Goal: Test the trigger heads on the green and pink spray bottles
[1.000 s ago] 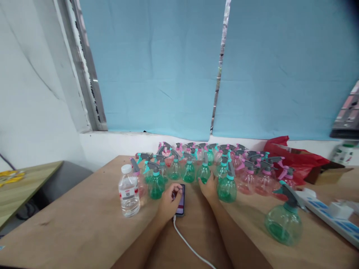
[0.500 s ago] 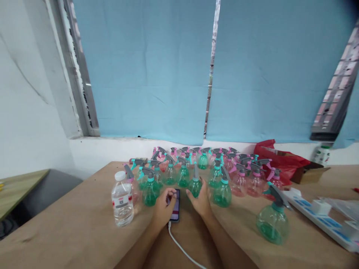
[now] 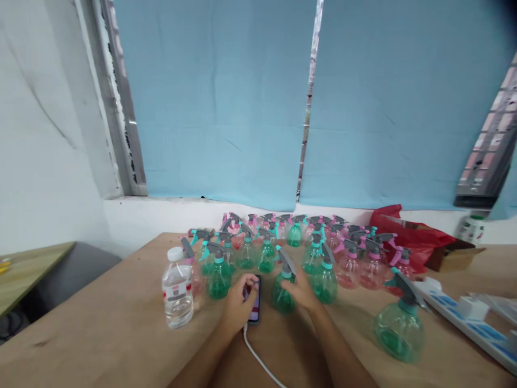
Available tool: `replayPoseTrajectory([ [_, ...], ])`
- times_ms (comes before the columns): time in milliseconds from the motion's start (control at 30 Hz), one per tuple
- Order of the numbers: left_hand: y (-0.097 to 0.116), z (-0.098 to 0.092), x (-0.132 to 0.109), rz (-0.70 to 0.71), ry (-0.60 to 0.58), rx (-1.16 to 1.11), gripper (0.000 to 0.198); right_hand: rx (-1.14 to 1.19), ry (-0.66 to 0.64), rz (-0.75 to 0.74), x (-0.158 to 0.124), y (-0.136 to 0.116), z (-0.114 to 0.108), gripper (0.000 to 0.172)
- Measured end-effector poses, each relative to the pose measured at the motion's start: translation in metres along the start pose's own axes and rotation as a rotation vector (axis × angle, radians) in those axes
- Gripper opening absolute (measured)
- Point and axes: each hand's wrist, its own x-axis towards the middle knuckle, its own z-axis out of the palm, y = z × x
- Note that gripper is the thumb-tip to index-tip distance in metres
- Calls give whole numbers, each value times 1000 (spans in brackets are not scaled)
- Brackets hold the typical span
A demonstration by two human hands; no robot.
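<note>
My left hand [image 3: 238,303] rests on a phone [image 3: 254,306] lying on the wooden table [image 3: 100,334], fingers curled, thumb on its screen. A white cable [image 3: 260,364] runs from the phone towards me. My right hand [image 3: 302,292] grips a green spray bottle [image 3: 283,291] with a grey trigger, pulled forward from the group. Behind it stand several green and pink spray bottles [image 3: 307,248] in rows.
A clear water bottle [image 3: 176,288] with a white cap stands left of the phone. One green spray bottle [image 3: 399,326] stands apart at the right. A white power strip [image 3: 468,323], a red bag [image 3: 407,237] and a cardboard box [image 3: 452,253] lie at the far right.
My right hand has closed on a green spray bottle and drawn it towards me out of the rows. My left hand stays on the phone.
</note>
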Motion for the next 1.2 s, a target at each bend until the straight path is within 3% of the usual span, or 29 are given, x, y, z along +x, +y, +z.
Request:
replayPoseTrajectory([
  [167,0,-3,0,-17,3,3,22,135,-24,159,-3,-21,9,33],
  [467,0,0,0,3,-36,-35,21,327,-350,257,-1,-51,13,25],
  [700,1,0,0,-23,-85,-53,19,392,-398,314,2,-67,18,12],
  [967,6,-2,0,-12,-58,-52,23,399,-349,306,-3,-59,22,25],
  [1200,2,-2,-1,-12,-43,-37,25,340,-378,220,-2,-61,22,21],
])
